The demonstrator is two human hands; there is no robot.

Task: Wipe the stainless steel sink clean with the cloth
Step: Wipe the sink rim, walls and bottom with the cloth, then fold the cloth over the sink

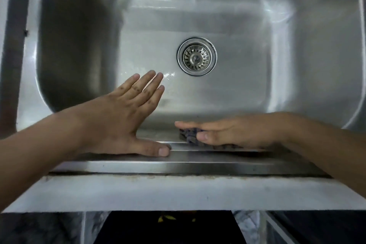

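Note:
The stainless steel sink (233,16) fills the view, with a round drain strainer (197,56) in its floor. My right hand (231,134) lies flat with straight fingers on a dark blue cloth (189,134), pressing it against the sink's near inner edge; most of the cloth is hidden under the palm. My left hand (122,117) is spread out, its thumb resting on the front rim (198,162) and its fingers stretched over the basin.
A white counter ledge (178,194) runs along the front below the rim. A flat steel surround (29,85) borders the basin on the left. Small wet glints (169,75) show on the sink floor near the drain.

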